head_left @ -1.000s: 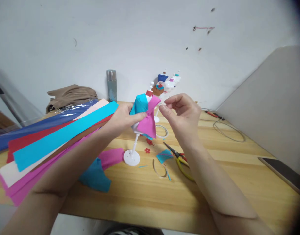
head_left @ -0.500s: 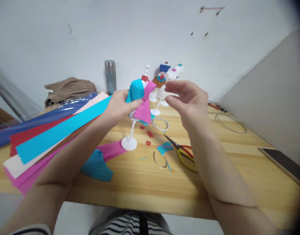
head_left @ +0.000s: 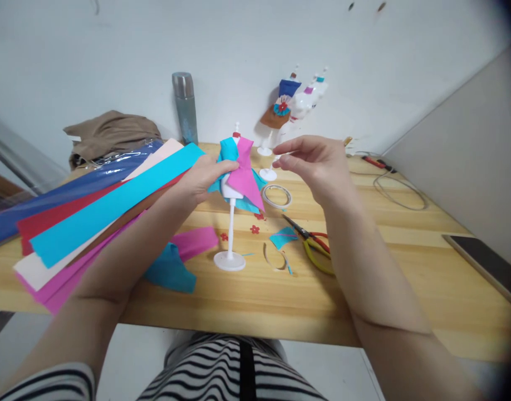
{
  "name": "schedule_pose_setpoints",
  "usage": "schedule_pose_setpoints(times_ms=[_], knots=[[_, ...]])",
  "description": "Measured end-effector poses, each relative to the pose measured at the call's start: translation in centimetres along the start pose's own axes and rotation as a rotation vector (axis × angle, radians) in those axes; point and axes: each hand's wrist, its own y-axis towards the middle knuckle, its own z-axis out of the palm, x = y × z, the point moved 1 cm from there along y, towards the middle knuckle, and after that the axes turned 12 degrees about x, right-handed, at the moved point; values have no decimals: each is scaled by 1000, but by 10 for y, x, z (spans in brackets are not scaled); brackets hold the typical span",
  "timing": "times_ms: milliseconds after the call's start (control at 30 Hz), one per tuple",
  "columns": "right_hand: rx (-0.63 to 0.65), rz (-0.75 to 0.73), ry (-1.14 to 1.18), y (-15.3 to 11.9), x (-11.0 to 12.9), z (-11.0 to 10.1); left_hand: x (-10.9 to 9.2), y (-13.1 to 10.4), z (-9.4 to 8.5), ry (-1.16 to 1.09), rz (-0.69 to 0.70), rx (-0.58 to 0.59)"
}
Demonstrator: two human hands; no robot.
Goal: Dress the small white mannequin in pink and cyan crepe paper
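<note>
A small white mannequin on a stand (head_left: 231, 223) stands upright on the wooden table, a red band at its neck. Blue paper (head_left: 228, 151) covers one side of its chest, and pink paper (head_left: 244, 178) crosses the waist and hangs down. My left hand (head_left: 209, 174) is closed around its waist, the thumb pressing the papers in front. To the right, my right hand (head_left: 311, 161) hovers apart from the mannequin, thumb and fingers separated by a narrow gap with nothing visible between them. Red paper flowers (head_left: 254, 229) lie near the base.
Scissors (head_left: 309, 242), a tape roll (head_left: 277, 196) and a blue scrap (head_left: 284, 238) lie right of the stand. Long coloured paper strips (head_left: 101, 214) spread leftward. Behind are a flask (head_left: 185, 111), brown cloth (head_left: 113, 136) and more dressed mannequins (head_left: 286, 97). A phone (head_left: 485, 267) lies far right.
The mannequin has gone from tilted to upright, its base slightly nearer me. Its pink paper now hangs lower, with blue showing behind at the hips. My right hand keeps nearly the same pose.
</note>
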Motion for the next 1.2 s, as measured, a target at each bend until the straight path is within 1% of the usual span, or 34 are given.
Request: schedule_pose_setpoints(times_ms=[100, 200, 300, 400, 533, 700, 733, 800, 867, 933, 967, 1000, 1067, 1100, 1133, 1200], knots=[[41, 53, 7, 2, -10, 1, 9, 4, 2, -95, -52, 43], [102, 60, 6, 3, -19, 1, 19, 9, 1, -178, -126, 19], [183, 92, 0, 3, -24, -2, 25, 12, -2, -196, -175, -11], [218, 140, -47, 3, -23, -11, 25, 14, -4, -239, -187, -31], [206, 148, -117, 0, -15, -22, 22, 13, -4, -252, -200, -49], [270, 110, -105, -4, -8, -15, 21, 8, 1, -216, -176, 4], [265, 105, -108, -3, -8, -14, 20, 7, 1, -211, -169, 2], [189, 91, -154, -1, -11, -16, 15, 6, -1, -207, -145, -13], [85, 88, -263, 3, -18, -24, 8, 5, -7, -205, -107, -36], [73, 124, -412, 8, -30, -33, -1, 6, -16, -196, -73, -62], [113, 172, -502, 11, -37, -36, -5, 6, -21, -192, -59, -71], [185, 221, -602, 13, -44, -38, -9, 6, -26, -190, -43, -76], [421, 321, -748, 15, -59, -35, -14, 6, -33, -186, -19, -77], [568, 375, -785, 14, -66, -31, -15, 6, -34, -181, -13, -82], [679, 419, -825, 13, -73, -27, -16, 6, -34, -174, -11, -90], [724, 415, -841, 12, -81, -17, -14, 5, -32, -156, -13, -109]])
